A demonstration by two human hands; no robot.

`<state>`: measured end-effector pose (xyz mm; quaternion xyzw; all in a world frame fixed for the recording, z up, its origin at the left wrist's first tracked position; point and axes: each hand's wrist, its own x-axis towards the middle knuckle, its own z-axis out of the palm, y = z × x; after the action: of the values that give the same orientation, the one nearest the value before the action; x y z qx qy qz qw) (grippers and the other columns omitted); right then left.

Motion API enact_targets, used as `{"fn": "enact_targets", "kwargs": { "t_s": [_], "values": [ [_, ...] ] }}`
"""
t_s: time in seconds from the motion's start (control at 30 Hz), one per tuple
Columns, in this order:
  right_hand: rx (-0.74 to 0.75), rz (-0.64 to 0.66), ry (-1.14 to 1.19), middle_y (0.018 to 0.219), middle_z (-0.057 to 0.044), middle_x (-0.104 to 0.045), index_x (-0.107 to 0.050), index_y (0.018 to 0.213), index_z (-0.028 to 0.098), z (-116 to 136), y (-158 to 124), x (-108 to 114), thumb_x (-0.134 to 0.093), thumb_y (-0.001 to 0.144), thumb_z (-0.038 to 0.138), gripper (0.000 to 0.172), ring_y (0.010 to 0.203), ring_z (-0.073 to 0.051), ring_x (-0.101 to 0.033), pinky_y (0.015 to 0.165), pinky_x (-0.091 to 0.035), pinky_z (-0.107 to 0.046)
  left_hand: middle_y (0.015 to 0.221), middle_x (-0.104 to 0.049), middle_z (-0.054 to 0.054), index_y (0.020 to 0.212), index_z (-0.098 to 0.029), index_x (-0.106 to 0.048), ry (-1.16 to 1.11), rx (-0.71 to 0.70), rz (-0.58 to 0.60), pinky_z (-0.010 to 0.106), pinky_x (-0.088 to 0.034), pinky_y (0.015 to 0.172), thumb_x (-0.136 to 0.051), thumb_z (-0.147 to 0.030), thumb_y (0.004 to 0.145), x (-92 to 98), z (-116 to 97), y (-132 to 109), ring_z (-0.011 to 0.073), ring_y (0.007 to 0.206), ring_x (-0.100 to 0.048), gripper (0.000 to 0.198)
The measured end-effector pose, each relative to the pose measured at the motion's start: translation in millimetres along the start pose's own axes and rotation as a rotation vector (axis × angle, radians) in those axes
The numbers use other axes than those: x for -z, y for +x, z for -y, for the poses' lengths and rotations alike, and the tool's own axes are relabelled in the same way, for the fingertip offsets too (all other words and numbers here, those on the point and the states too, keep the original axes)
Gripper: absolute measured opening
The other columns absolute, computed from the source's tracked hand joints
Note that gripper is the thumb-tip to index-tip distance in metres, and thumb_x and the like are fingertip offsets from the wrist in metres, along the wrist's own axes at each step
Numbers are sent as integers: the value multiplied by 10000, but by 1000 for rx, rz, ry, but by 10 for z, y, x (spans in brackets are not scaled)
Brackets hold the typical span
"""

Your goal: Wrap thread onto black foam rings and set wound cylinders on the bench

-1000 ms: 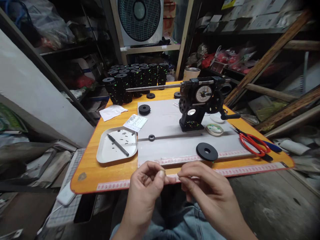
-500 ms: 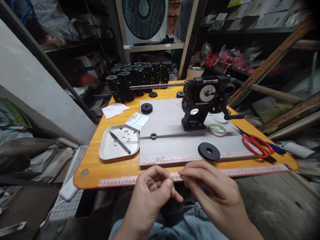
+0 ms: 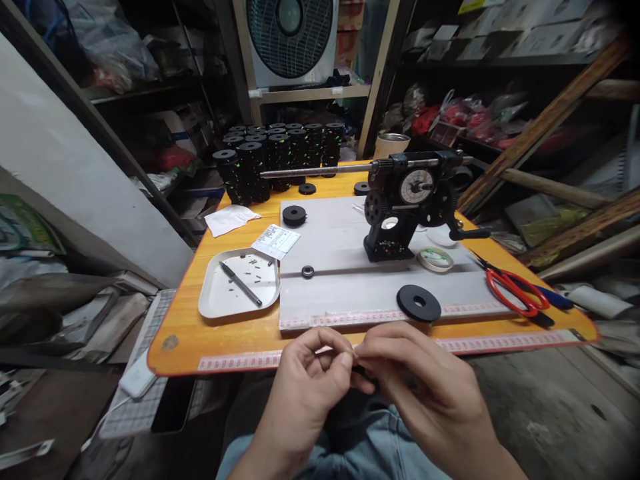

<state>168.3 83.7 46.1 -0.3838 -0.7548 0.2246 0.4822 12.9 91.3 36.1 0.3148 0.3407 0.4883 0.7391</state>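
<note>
My left hand (image 3: 320, 373) and my right hand (image 3: 423, 377) meet fingertip to fingertip over my lap, just in front of the table edge. Thumb and forefinger are pinched on each side; whatever lies between them is too small to make out. Beyond the fingers, a flat black disc with a centre hole (image 3: 419, 303) rests on the white board (image 3: 345, 240). A small black ring (image 3: 307, 271) and a thick black spool (image 3: 295, 215) lie farther left on the same board. A black hand-cranked winding machine (image 3: 407, 200) with a dial stands at its back right.
Left of the board sits a white tray (image 3: 205, 303) holding a pen (image 3: 240, 283) and small dark bits. Red-handled scissors (image 3: 517, 293) lie at right, near a tape roll (image 3: 435, 260). Stacked black spools (image 3: 250, 170) fill the back left. A measuring tape (image 3: 240, 362) runs along the front edge.
My hands have come together: the left moved slightly right and its fingertips now touch those of the right. Objects on the table stay where they were.
</note>
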Motion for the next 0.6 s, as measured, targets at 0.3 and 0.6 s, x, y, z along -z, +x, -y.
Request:
{"fn": "enact_targets", "kwargs": {
  "t_s": [0.3, 0.6],
  "values": [
    [-104, 8, 28, 813, -27, -637, -647, 951, 218, 50, 8, -22, -587, 908, 95, 144, 725, -135, -626, 638, -517, -218, 734, -586, -5, 723, -162, -615, 87, -73, 14, 226, -524, 622, -722, -250, 795, -31, -34, -9, 104, 592, -602, 156],
    [-177, -67, 97, 825, -21, -597, -596, 901, 222, 48, -49, -81, -547, 916, 104, 129, 740, -141, -591, 619, -484, -219, 790, -564, 19, 774, -179, -615, 530, -304, -73, 254, -464, 651, -595, -155, 831, -49, -6, -42, 153, 713, -549, 65]
  ]
}}
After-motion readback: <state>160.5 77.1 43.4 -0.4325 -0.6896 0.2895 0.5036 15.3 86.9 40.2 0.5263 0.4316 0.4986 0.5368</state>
